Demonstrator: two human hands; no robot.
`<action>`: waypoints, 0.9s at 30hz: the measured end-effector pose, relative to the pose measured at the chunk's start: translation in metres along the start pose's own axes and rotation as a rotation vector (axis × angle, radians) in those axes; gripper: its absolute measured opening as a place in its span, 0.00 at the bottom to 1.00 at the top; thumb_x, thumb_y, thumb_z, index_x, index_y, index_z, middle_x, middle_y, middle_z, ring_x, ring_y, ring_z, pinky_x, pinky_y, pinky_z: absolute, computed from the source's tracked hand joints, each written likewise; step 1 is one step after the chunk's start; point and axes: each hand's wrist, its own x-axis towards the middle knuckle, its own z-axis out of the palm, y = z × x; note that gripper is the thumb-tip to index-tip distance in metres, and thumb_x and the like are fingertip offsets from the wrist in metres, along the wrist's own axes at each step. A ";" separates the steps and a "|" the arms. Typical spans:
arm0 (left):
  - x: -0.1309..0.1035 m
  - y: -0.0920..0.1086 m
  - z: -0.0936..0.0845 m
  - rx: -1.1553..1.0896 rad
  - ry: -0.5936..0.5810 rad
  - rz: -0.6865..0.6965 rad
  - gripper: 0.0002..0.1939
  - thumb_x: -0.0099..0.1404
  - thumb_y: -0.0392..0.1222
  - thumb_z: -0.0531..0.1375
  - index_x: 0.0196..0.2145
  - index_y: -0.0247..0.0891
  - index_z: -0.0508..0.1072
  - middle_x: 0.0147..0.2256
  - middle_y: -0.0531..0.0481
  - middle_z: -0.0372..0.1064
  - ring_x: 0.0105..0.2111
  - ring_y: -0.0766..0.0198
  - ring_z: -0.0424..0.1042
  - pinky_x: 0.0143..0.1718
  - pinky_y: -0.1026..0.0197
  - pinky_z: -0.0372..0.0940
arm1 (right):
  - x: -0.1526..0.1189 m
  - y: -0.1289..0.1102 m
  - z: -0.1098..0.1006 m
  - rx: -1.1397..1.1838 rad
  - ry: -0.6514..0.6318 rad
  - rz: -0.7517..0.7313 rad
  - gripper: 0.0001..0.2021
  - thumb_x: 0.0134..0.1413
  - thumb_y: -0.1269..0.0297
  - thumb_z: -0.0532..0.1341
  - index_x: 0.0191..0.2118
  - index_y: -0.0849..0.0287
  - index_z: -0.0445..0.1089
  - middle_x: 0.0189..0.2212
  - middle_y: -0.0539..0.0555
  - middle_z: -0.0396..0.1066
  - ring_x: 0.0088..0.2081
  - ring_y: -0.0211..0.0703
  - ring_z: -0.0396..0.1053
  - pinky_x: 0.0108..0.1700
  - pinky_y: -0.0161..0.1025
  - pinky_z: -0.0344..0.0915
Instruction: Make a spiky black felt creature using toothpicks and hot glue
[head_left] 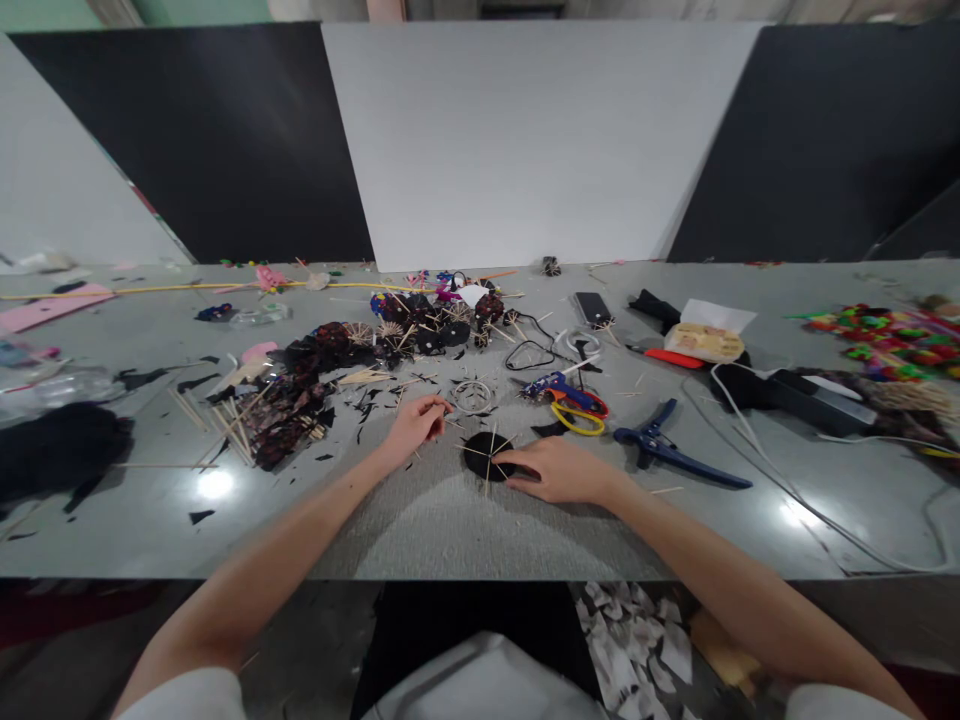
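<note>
Left hand [417, 423] grip pinching a thin stick [448, 419], right hand [561, 472] flat on black disc [487, 455], bare counter [450, 530] toward near edge at 6 o'clock, scissors [577, 410] at 1 o'clock, pliers [675, 452] at 3 o'clock, paper scraps [292, 405] at 10 o'clock.

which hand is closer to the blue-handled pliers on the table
Right. The right hand rests on the black disc, just left of the blue-handled pliers. The left hand is farther left, beyond the disc, its fingers pinching a thin stick.

Disc [486, 455] between both hands, scissors [577, 412] behind it, pliers [675, 450] right, stick pile [285, 410] left
</note>
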 end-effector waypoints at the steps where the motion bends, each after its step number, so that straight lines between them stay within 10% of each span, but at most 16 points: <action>1: 0.000 0.000 0.000 0.000 0.002 0.000 0.11 0.63 0.48 0.57 0.36 0.38 0.74 0.20 0.56 0.67 0.16 0.70 0.61 0.17 0.68 0.51 | 0.000 0.000 0.000 0.003 0.002 -0.001 0.23 0.71 0.48 0.54 0.65 0.50 0.69 0.46 0.58 0.81 0.42 0.51 0.78 0.46 0.43 0.67; 11: -0.002 0.001 0.001 -0.006 0.007 0.005 0.11 0.63 0.47 0.57 0.36 0.38 0.74 0.20 0.56 0.67 0.16 0.70 0.61 0.17 0.68 0.51 | -0.002 0.002 0.000 0.079 0.043 -0.029 0.24 0.71 0.48 0.55 0.66 0.50 0.67 0.41 0.56 0.80 0.38 0.46 0.76 0.43 0.40 0.65; 17: -0.001 0.000 -0.001 0.015 -0.004 0.000 0.11 0.64 0.48 0.57 0.36 0.39 0.74 0.20 0.56 0.67 0.16 0.69 0.61 0.17 0.67 0.52 | -0.004 0.010 0.003 0.184 0.271 0.005 0.22 0.72 0.48 0.55 0.62 0.54 0.70 0.26 0.48 0.70 0.28 0.39 0.66 0.35 0.36 0.59; 27: -0.001 0.000 0.000 0.008 0.005 0.006 0.11 0.63 0.47 0.57 0.36 0.39 0.74 0.20 0.56 0.66 0.16 0.70 0.60 0.18 0.68 0.52 | -0.004 0.035 0.000 0.213 0.657 0.135 0.15 0.71 0.50 0.56 0.43 0.55 0.74 0.39 0.57 0.74 0.43 0.49 0.72 0.50 0.45 0.69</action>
